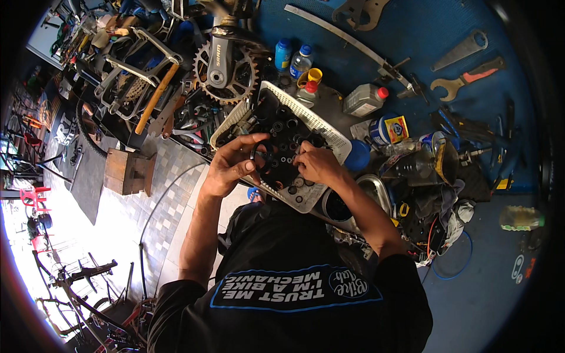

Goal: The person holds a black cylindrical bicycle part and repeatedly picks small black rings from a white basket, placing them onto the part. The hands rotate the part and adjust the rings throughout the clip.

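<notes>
Your left hand (226,167) grips a black, thin-walled round ring (258,154) between thumb and fingers, holding it above the near left part of a white perforated plastic basket (318,120). Your right hand (318,165) reaches into that basket, fingers bunched over small black and pale round rings (288,159); you cannot tell from here whether they pinch anything. The held ring is just left of your right fingertips.

White lettering inside a blue outline crosses your black short-sleeved shirt (294,250). Pale lettering also runs along the dark grey metal crank arm (218,62) beyond the basket, and a yellow printed label wraps the white-and-blue tub (393,129) to its right.

The basket sits on a crowded table among bottles and tools. Wrenches (468,77) hang on a blue wall (435,32) at right; at left, a brown wooden box (125,170) stands on grey tiled floor (168,176).
</notes>
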Available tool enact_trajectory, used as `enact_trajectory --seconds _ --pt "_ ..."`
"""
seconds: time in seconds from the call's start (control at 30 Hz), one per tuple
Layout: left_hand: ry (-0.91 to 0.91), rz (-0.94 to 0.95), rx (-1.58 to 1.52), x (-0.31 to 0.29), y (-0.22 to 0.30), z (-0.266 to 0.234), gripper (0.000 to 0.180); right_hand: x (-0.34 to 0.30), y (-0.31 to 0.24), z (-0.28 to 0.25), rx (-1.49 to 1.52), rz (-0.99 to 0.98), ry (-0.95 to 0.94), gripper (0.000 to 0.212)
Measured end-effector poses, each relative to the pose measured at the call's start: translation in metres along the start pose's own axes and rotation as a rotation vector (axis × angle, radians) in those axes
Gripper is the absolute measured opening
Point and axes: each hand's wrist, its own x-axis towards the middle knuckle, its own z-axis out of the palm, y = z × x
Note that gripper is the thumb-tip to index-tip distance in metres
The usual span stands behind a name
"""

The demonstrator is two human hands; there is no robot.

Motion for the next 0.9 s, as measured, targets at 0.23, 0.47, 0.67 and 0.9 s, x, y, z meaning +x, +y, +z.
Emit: enact_trajectory --seconds 0.23,0.47,0.67,0.9 --pt "-0.002 -0.009 0.002 0.001 0.000 0.002 0.070 0.000 -0.007 0.010 -0.020 -0.074 -0.031 0.014" --pt "-0.008 0.000 -0.001 0.000 0.001 0.001 0.070 -0.001 -0.005 0.005 -0.005 -0.060 0.008 0.021" --pt "-0.023 -0.011 -0.004 0.001 0.001 -0.001 0.070 -0.004 -0.008 0.014 0.013 -0.136 -0.056 0.028" --pt "-0.017 -0.013 -0.021 0.002 0.002 0.002 0.071 -0.003 -0.002 0.015 -0.077 -0.143 -0.044 0.021"
